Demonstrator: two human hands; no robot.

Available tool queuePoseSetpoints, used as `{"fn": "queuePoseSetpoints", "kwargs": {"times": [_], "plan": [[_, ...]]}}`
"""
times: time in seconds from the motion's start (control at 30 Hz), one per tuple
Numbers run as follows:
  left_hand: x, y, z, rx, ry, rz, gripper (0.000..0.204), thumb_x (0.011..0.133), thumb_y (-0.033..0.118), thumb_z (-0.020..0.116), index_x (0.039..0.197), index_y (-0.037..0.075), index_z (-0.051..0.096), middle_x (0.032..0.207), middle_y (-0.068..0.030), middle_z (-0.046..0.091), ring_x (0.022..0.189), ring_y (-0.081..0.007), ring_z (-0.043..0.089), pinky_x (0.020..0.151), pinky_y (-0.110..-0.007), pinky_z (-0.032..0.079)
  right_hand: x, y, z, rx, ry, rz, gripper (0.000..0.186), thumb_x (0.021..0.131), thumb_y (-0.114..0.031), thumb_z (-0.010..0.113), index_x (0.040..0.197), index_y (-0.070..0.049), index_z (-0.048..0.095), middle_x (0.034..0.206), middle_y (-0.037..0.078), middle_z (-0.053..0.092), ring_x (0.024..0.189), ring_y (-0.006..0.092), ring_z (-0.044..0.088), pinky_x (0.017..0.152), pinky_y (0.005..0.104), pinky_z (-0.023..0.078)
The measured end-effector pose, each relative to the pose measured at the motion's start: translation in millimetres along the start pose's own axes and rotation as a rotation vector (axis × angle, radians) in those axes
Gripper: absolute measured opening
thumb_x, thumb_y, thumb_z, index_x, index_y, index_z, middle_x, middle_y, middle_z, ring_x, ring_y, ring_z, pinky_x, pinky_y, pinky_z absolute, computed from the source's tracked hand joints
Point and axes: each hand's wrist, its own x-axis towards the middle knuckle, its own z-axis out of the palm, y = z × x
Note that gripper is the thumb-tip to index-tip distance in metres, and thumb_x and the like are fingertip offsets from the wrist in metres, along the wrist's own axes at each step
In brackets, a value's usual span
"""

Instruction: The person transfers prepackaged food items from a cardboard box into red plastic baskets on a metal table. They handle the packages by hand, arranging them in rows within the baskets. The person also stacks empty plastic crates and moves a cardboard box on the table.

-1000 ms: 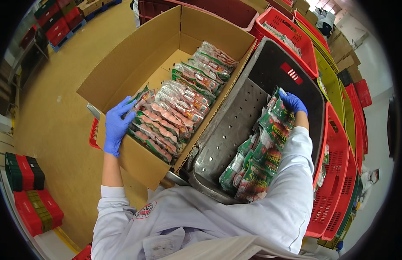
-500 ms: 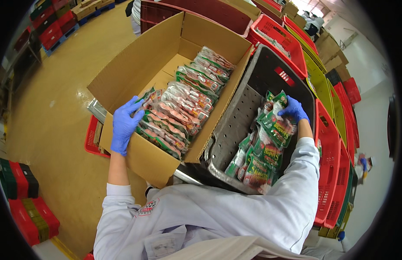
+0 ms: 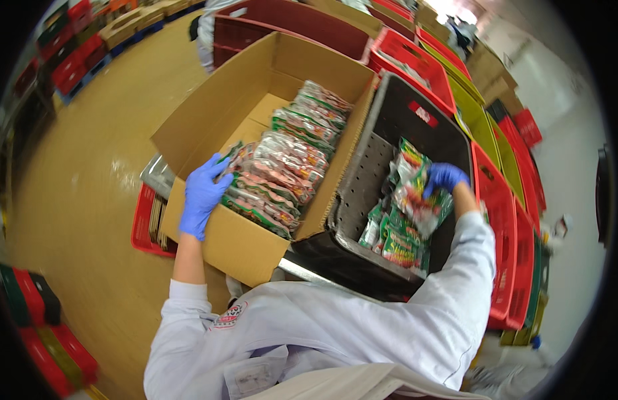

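Note:
A cardboard box (image 3: 189, 123) holds rows of sealed sausage packs (image 3: 289, 167). My left hand (image 3: 204, 193), in a blue glove, grips the box's near left end, fingertips against the nearest packs. To the right, a black perforated crate (image 3: 354, 195) contains loose green packs (image 3: 399, 250). Inside that crate, my right hand (image 3: 444, 179), also gloved, is closed on a pack (image 3: 417, 203), which looks blurred with motion.
Red crates (image 3: 496, 267) and yellow crates (image 3: 474, 113) line the right side; a dark red bin (image 3: 289, 23) stands behind the box. Another person's white sleeve (image 3: 206, 37) shows beyond. Stacked crates (image 3: 39, 300) sit lower left on the yellow floor (image 3: 96, 187).
My right hand has pulled a pack away from the others and shifted it toward me. The view has moved slightly, while my left hand stays on the box.

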Motion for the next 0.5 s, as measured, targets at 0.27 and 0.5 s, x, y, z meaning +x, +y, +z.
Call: {"fn": "queuePoseSetpoints", "kwargs": {"times": [0.27,0.5], "plan": [[-9.4,23.0,7.8,0.250,-0.073,0.083,0.064,0.070,0.046,0.060,0.121,0.009,0.048,0.125,-0.0179,0.044,0.111,-0.0310,0.046,0.090,-0.040,0.039,-34.9,-33.4,71.0,-0.067,0.207,-0.112,0.052,0.049,0.003,0.076,0.098,-0.004,0.061,0.089,-0.001,0.062,0.082,0.0125,0.054,0.079,0.0284,0.043],[-12.5,28.5,14.8,0.412,-0.080,0.083,0.078,0.066,0.050,0.061,0.125,0.005,0.038,0.119,-0.0174,0.042,0.106,-0.0321,0.045,0.085,-0.043,0.040,-68.1,-56.4,34.6,0.025,0.688,-0.332,0.045,0.046,0.001,0.075,0.088,-0.004,0.061,0.084,0.000,0.060,0.074,0.0112,0.055,0.070,0.0294,0.048]]}}
